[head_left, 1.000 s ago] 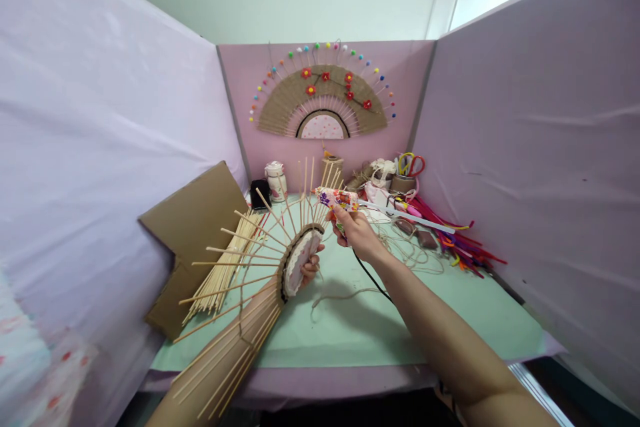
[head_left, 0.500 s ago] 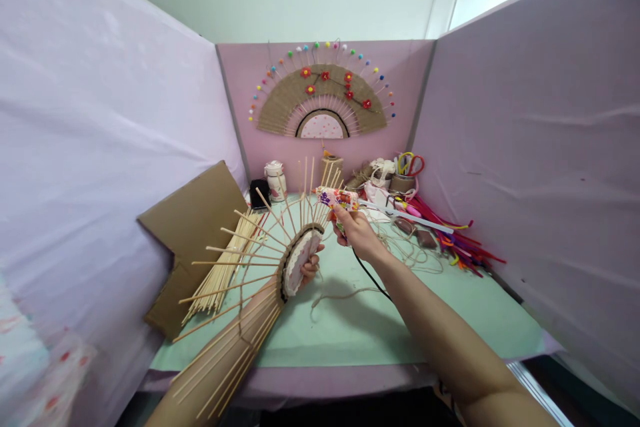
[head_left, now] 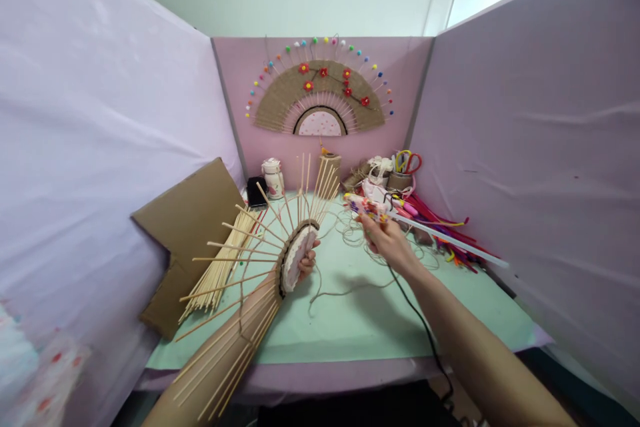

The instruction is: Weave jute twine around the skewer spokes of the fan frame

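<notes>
My left hand (head_left: 308, 263) grips a half-round fan base (head_left: 299, 257) with a white lace edge and a dark braided rim, its fingers wrapped round the straight side. Thin wooden sticks fan out from the rim, some lying over my left forearm, and a twine runs across several of them. To the right, my right hand (head_left: 383, 235) is closed on a flower-patterned glue gun (head_left: 367, 205), whose tip points left, apart from the fan. A long white glue stick (head_left: 450, 240) extends from its back, and a black cord hangs below.
Cardboard (head_left: 193, 233) and a bundle of sticks (head_left: 219, 270) lie at the left. Behind are a white jar (head_left: 273, 178) and a twine spool (head_left: 330, 170). Scissors (head_left: 414, 163) and coloured pipe cleaners (head_left: 463, 257) are at the right. A finished fan (head_left: 320, 80) hangs behind.
My right hand has moved right and slightly down with the glue gun, away from the fan. My left hand still holds the fan in nearly the same place.
</notes>
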`<state>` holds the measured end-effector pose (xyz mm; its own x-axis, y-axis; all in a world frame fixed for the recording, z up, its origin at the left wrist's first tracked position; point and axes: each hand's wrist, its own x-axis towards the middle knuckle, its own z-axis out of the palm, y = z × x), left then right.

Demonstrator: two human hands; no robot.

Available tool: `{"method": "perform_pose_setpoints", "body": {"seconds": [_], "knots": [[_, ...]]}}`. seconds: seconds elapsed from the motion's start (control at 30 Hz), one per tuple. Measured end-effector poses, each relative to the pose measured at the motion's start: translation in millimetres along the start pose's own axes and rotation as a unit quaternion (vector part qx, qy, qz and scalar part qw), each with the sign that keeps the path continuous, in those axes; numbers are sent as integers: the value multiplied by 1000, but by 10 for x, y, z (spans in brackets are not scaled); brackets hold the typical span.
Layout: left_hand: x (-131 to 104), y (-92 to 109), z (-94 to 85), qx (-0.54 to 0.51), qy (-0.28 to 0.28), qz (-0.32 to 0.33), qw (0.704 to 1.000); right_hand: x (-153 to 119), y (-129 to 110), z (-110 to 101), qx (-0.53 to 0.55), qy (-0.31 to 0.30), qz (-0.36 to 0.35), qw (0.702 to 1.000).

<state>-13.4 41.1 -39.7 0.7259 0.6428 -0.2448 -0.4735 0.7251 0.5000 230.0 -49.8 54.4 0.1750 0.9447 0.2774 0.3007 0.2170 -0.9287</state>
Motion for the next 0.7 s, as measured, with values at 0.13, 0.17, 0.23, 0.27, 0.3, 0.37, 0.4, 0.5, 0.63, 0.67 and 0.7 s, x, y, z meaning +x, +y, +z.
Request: {"method": "perform_pose_setpoints", "body": {"seconds": [0.13,0.17,0.23,0.27,0.3,0.37,0.4,0.5,0.63,0.67,0.7], "knots": [[-12,22,59,-28,22,-15,999,-324,312,-771,-295,23,19,955],[-11,25,72,-34,26,-15,999,-421,401,-962,-361,11,32,932],[-2,24,84,-42,32,-15,998,-626,577,-1278,-462,-14,62,885],[6,20,81,-45,34,-15,998,-725,662,-1389,-500,-24,86,862],[14,14,75,-48,33,-13,998,-816,743,-1466,-530,-33,111,840],[23,0,60,-49,32,-11,998,-953,889,-1522,-570,-47,158,805],[21,-5,55,-47,32,-12,998,-996,948,-1512,-582,-54,175,792],[-5,-2,59,-34,36,-21,999,-1038,1016,-1416,-615,-51,184,765],[-45,14,96,-21,35,-34,999,-965,742,-1279,-654,22,127,746],[-49,11,106,-19,35,-33,999,-923,621,-1227,-642,33,93,760],[-51,5,114,-15,36,-31,999,-868,493,-1154,-613,36,56,788]]}}
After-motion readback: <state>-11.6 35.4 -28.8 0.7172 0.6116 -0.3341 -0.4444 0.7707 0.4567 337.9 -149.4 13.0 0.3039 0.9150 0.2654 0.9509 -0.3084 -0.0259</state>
